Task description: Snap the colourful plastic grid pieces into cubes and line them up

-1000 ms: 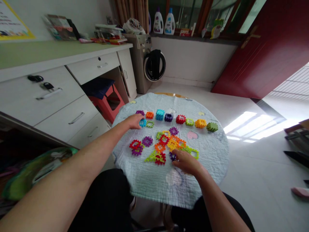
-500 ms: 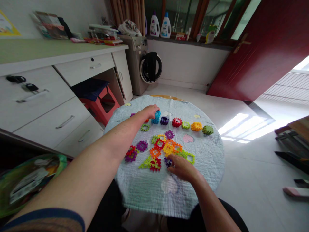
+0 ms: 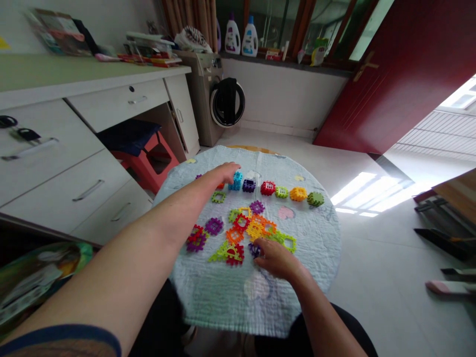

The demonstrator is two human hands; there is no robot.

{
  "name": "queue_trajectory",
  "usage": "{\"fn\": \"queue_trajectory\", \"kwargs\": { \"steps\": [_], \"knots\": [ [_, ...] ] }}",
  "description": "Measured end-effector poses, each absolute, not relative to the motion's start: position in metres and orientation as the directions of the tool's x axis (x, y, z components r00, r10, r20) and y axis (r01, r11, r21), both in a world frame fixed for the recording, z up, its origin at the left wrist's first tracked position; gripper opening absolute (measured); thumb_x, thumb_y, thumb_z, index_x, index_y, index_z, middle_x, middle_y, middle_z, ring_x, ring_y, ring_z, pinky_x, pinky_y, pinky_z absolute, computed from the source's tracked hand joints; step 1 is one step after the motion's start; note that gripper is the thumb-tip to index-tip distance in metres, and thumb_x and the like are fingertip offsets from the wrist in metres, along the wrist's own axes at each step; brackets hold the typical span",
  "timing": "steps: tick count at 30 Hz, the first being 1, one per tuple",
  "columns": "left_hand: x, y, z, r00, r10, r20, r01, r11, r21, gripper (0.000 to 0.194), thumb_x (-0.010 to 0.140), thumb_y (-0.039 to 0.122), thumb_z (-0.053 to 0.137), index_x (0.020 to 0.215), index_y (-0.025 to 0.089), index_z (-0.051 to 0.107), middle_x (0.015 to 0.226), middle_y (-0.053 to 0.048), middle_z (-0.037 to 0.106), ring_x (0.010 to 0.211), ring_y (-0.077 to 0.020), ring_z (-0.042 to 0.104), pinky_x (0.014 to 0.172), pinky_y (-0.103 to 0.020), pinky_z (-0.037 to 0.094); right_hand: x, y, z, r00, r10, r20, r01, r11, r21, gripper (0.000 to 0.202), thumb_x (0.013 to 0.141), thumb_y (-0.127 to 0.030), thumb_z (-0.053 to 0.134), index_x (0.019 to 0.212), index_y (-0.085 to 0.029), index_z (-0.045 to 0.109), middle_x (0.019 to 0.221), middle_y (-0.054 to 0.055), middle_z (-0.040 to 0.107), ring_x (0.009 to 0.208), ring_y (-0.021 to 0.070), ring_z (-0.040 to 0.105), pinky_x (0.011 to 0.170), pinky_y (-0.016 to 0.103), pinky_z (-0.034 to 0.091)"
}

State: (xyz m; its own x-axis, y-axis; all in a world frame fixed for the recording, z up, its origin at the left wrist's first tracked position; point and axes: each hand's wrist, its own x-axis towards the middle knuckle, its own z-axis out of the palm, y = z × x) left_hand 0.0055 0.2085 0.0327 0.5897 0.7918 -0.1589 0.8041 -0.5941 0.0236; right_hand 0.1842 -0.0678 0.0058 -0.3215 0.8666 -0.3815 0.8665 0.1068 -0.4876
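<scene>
My left hand point(image 3: 226, 172) reaches to the back of the round table, its fingers curled at the upper left of a stack of light-blue building blocks point(image 3: 235, 182); the far side of the grip is hidden. Nearer to me, my right hand point(image 3: 274, 256) has thumb and forefinger around a dark-purple building block point(image 3: 255, 250) on the cloth. Left of it lie a red block point(image 3: 235, 255) and a lime triangle piece point(image 3: 220, 252). Just beyond are orange blocks point(image 3: 235, 235) and a yellow block point(image 3: 254, 229). A lime square frame point(image 3: 289, 243) lies right of the fingers.
Along the back stand a dark-purple stack point(image 3: 249, 185), a red stack point(image 3: 267, 188), a lime one point(image 3: 281, 192), an orange one point(image 3: 298, 194) and an olive-green one point(image 3: 316, 199). Purple pieces point(image 3: 214, 226) lie at left. A pale blue cloth point(image 3: 223, 302) covers the table.
The whole view has shifted slightly, so the table sits a little further left. Both hands keep nearly the same places beside the light-blue stack and the dark-purple block.
</scene>
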Motion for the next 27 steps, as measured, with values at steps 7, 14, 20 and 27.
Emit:
{"fn": "queue_trajectory", "kwargs": {
  "steps": [7, 14, 20, 27],
  "knots": [
    [-0.023, 0.151, 0.037, 0.604, 0.787, 0.127, 0.781, -0.616, 0.107, 0.068, 0.069, 0.027, 0.065, 0.132, 0.011, 0.045, 0.132, -0.013, 0.049, 0.122, -0.0251, 0.046, 0.107, -0.033, 0.034, 0.185, -0.068, 0.007, -0.319, 0.868, -0.381, 0.877, 0.117, -0.466, 0.037, 0.075, -0.021, 0.056, 0.111, -0.016, 0.060, 0.099, 0.008, 0.067, 0.089, 0.0195, 0.060, 0.075, 0.027, 0.038],
    [-0.049, 0.043, 0.043, 0.518, 0.852, 0.068, 0.818, -0.518, 0.250, 0.041, 0.079, 0.020, 0.053, 0.120, 0.018, 0.054, 0.122, -0.009, 0.059, 0.115, -0.0217, 0.054, 0.101, -0.032, 0.041, 0.184, -0.067, 0.003, -0.338, 0.871, -0.357, 0.879, 0.156, -0.451, 0.033, 0.075, -0.022, 0.059, 0.108, -0.016, 0.062, 0.104, 0.009, 0.067, 0.093, 0.0206, 0.060, 0.077, 0.027, 0.040],
    [-0.044, -0.037, 0.026, 0.466, 0.882, -0.076, 0.844, -0.417, 0.337, 0.037, 0.081, 0.021, 0.051, 0.118, 0.021, 0.056, 0.117, -0.008, 0.063, 0.108, -0.0207, 0.059, 0.096, -0.031, 0.045, 0.185, -0.070, 0.000, -0.375, 0.878, -0.297, 0.848, 0.195, -0.494, 0.037, 0.075, -0.019, 0.061, 0.112, -0.015, 0.061, 0.115, 0.010, 0.065, 0.106, 0.0214, 0.058, 0.088, 0.029, 0.040],
    [-0.015, -0.072, -0.015, 0.549, 0.835, -0.025, 0.812, -0.527, 0.252, 0.047, 0.078, 0.016, 0.055, 0.124, 0.024, 0.052, 0.131, -0.011, 0.052, 0.126, -0.0259, 0.044, 0.104, -0.040, 0.040, 0.189, -0.068, -0.003, -0.384, 0.872, -0.305, 0.852, 0.207, -0.480, 0.041, 0.077, -0.021, 0.059, 0.118, -0.014, 0.059, 0.120, 0.012, 0.061, 0.112, 0.0225, 0.055, 0.094, 0.031, 0.038]
  ]
}}
